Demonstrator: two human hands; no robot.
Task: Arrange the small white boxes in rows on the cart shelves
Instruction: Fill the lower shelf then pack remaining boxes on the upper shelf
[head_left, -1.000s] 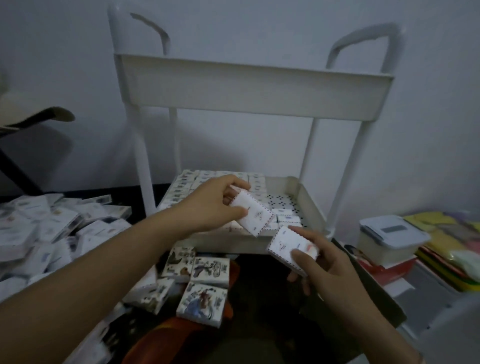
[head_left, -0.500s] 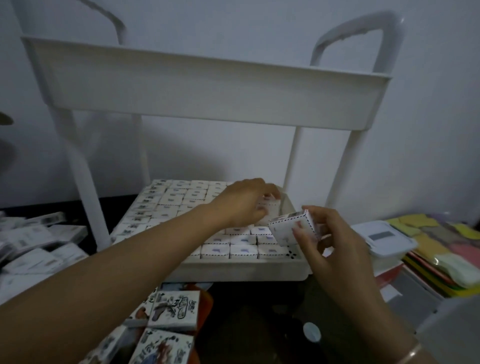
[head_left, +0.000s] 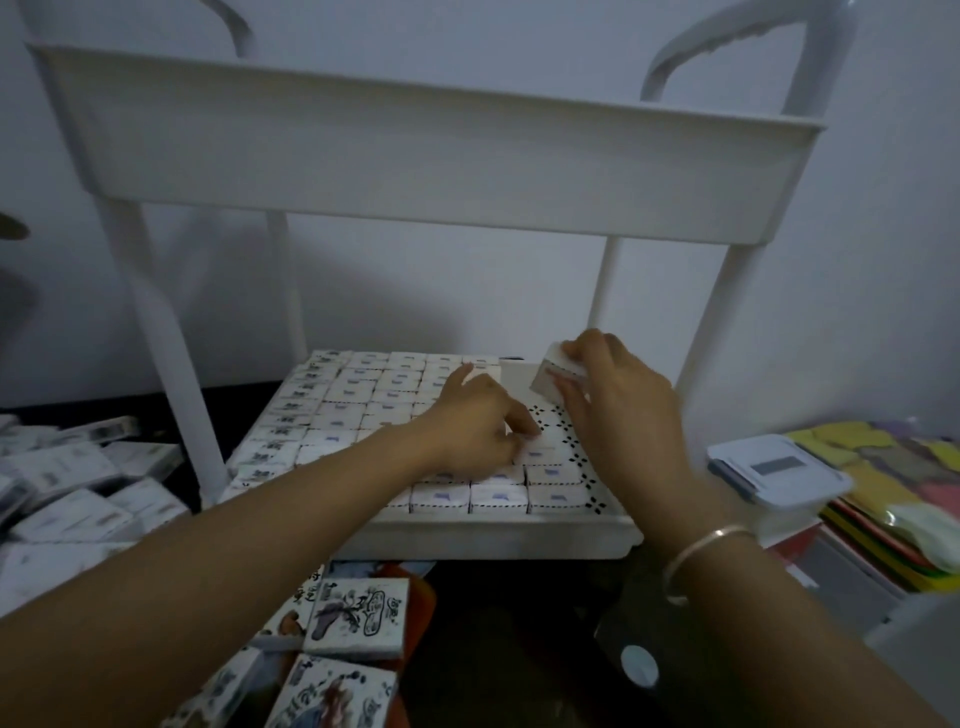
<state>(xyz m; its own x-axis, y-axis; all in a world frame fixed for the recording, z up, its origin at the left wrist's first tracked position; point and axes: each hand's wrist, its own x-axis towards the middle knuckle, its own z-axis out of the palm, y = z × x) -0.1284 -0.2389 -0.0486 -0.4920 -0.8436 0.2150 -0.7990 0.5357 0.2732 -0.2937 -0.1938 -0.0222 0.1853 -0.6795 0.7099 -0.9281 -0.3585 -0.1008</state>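
A white cart has a lower shelf (head_left: 493, 540) packed with rows of small white boxes (head_left: 363, 405). Only a strip of dotted shelf floor (head_left: 563, 434) along the right side stays bare. My left hand (head_left: 478, 421) lies on the rows near that strip, thumb and forefinger spread, touching a box at the row's end (head_left: 543, 449). My right hand (head_left: 623, 405) grips another small white box (head_left: 550, 379), tilted, just above the shelf's back right corner. The upper shelf (head_left: 415, 145) hangs over both hands.
A heap of loose white boxes (head_left: 78, 483) lies on the left. Larger boxes with printed drawings (head_left: 358, 618) sit on the floor in front of the cart. At the right stand a lidded plastic container (head_left: 779, 473) and a stack of coloured sheets (head_left: 893, 493).
My left hand has come down onto the rows near the bare strip. My right hand has carried its box forward over the shelf's back right corner. The view has moved closer.
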